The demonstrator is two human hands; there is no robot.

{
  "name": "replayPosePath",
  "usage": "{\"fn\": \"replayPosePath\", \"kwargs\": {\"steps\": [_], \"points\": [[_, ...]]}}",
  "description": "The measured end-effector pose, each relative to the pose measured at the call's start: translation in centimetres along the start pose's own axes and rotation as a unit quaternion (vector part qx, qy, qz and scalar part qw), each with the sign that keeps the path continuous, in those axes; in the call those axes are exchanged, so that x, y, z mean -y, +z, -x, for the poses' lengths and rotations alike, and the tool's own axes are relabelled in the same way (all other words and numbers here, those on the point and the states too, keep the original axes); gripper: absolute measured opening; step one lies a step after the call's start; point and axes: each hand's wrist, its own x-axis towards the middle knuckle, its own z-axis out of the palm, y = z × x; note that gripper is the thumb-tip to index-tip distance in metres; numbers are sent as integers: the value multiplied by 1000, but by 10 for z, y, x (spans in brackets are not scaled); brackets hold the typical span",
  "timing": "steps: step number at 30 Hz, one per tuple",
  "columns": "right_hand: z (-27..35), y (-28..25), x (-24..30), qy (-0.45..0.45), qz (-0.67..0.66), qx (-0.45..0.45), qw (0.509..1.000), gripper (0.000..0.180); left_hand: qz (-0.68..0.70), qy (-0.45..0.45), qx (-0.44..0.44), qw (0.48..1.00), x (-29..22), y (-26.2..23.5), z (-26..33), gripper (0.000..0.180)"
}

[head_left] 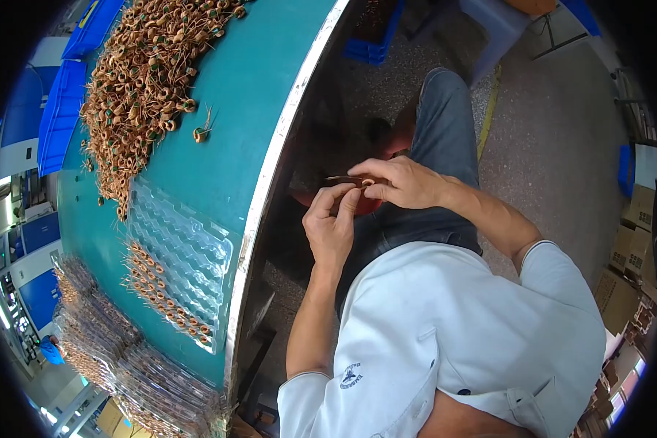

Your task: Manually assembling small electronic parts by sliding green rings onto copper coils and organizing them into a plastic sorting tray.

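Observation:
A small copper-wound ring coil (pixel 368 182) is between the fingertips of both hands, in front of my lap and off the table's edge. My left hand (pixel 331 225) is closed in a pinch, thumb against index finger, at the coil's left side. From the right, my right hand (pixel 409 182) closes its thumb and fingers around the coil. A thin dark strip (pixel 341 177) sticks out to the left by the right fingertips; I cannot make out what it is. Fingers partly hide the coil's wire ends.
On the green table (pixel 248 69) lie a large heap of coils (pixel 150 80), a lone coil (pixel 201 134) and a clear plastic tray (pixel 190 241) partly filled with coils. Stacked filled trays (pixel 131 350) stand nearer. Blue bins (pixel 62 117) line the far side. A stool (pixel 493 29) stands beyond my knees.

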Motion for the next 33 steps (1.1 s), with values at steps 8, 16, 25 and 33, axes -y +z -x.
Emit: {"fn": "replayPosePath", "kwargs": {"steps": [8,16,25,33], "points": [[-1,5,3,63,-35,40,997,19,-157,238,-19,958,-3,-5,-6,8],[-6,-3,16,133,-66,-24,989,17,197,-128,-48,971,-4,11,-17,12],[8,22,35,129,-83,-142,978,16,290,-193,61,935,-12,19,0,34],[23,-13,48,118,-90,-114,982,32,249,-223,81,939,-51,11,2,19]]}}
